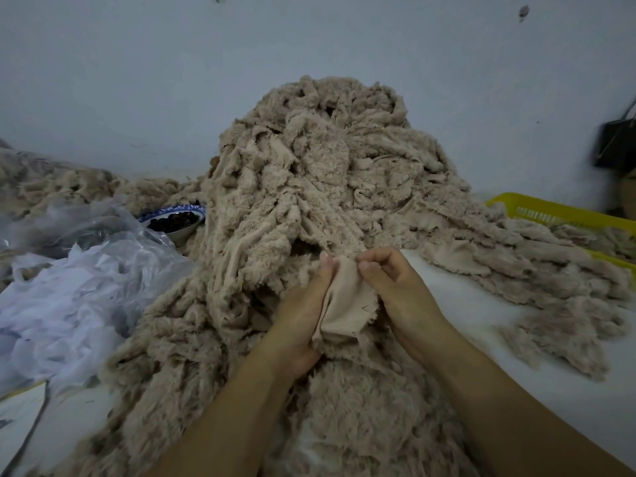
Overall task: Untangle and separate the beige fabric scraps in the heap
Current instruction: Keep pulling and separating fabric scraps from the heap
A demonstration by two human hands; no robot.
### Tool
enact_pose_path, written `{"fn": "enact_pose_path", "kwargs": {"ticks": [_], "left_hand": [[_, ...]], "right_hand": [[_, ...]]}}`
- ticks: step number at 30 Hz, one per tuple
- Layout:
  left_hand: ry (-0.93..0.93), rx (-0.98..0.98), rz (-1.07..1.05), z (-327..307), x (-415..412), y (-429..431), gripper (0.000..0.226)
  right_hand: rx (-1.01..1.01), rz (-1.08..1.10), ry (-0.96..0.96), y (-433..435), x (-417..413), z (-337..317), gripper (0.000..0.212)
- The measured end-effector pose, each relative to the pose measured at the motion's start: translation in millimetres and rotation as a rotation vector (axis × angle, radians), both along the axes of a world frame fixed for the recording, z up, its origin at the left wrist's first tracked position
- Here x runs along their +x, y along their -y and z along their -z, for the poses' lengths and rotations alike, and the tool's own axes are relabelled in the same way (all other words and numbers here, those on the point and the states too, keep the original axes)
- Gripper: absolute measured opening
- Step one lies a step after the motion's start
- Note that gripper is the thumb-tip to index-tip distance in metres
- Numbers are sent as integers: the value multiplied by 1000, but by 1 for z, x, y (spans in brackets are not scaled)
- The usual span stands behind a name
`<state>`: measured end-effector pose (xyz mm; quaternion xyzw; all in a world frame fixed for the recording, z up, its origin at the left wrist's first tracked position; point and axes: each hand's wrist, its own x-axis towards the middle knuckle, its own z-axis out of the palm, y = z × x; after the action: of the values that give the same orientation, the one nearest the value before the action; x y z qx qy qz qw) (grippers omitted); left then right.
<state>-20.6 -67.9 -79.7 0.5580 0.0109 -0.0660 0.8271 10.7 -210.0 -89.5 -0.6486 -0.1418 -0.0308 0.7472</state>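
A tall heap of beige fleecy fabric scraps fills the middle of the table and spills toward me. At its near foot both hands hold one beige scrap with its smooth backing facing up. My left hand grips the scrap's left edge, thumb on top near the upper corner. My right hand pinches the upper right corner between thumb and curled fingers. The scrap's lower end hangs loose over the fleece below.
More beige scraps trail right over the white table into a yellow plastic basket. Clear plastic bags with white stuffing lie left. A blue-patterned bowl of dark pieces sits behind them. A dark bag hangs far right.
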Motion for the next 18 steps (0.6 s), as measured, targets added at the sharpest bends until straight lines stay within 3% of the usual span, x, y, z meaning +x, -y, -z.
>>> {"fn": "enact_pose_path", "kwargs": {"ticks": [2,6,11,13,15,16,18], "left_hand": [[44,41,45,-1,-1,1,65],[59,13,77,-1,-2,1,26],[13,-21,-28,0,-1,0,40],[20,10,-32,1,-1,-1,38],[38,41,-15,0,-2,-1,36],[49,57,-15,1,-2,-1,35],[87,102,5,1,-3,0,30]], "right_hand": [[-22,56,55,0,1,2,32],[-11,100,42,4,5,3,32],[56,55,-139,2,8,3,25],[59,-18,-215,0,7,2,39],[-1,-88,-193,-1,5,4,63],[-36,-89,-174,-1,5,6,64],[-101,-17,-124,1,4,8,45]]}}
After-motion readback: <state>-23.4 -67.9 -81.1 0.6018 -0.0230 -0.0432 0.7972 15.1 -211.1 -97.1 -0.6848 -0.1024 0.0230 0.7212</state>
